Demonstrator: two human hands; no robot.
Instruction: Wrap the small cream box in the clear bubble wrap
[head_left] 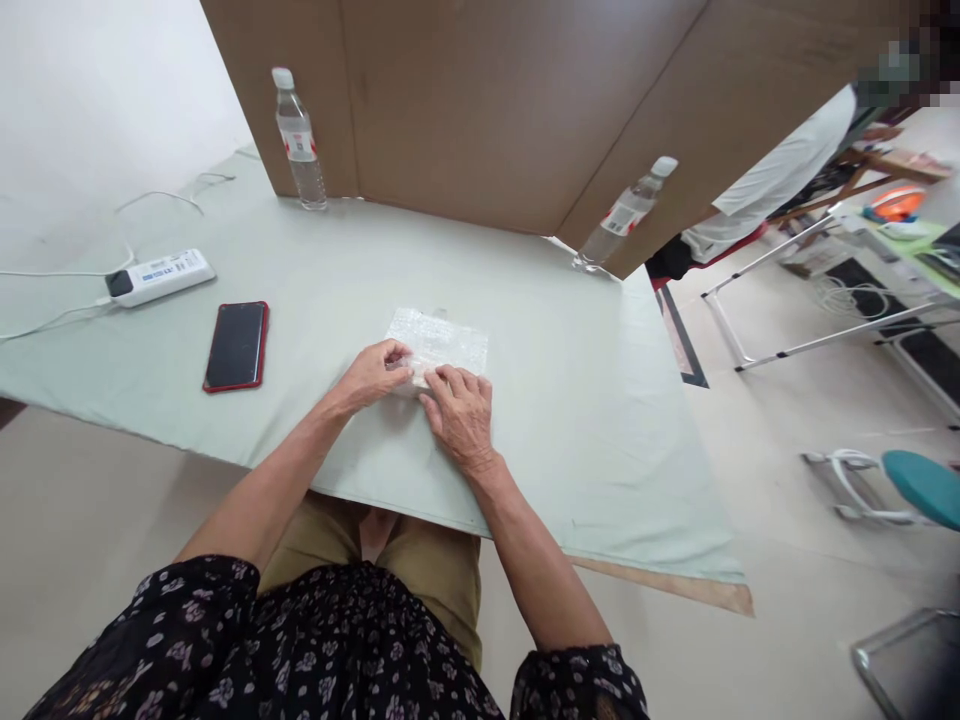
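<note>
A clear, bubbly plastic sheet (457,340), which looks like bubble wrap, lies flat on the green cloth-covered table in front of me. Its near edge appears rolled or folded over. My left hand (376,372) pinches that near edge at the left, thumb against fingers. The curled fingers of my right hand (461,410) press on the same edge, just right of the left hand. Whether something is inside the fold is hidden by my fingers.
A phone in a red case (236,346) lies on the left, near a white power strip (166,277) with cables. Water bottles stand left (301,150) and right (626,215) against a tall cardboard panel (480,110). A person's white sleeve (787,150) shows beyond it.
</note>
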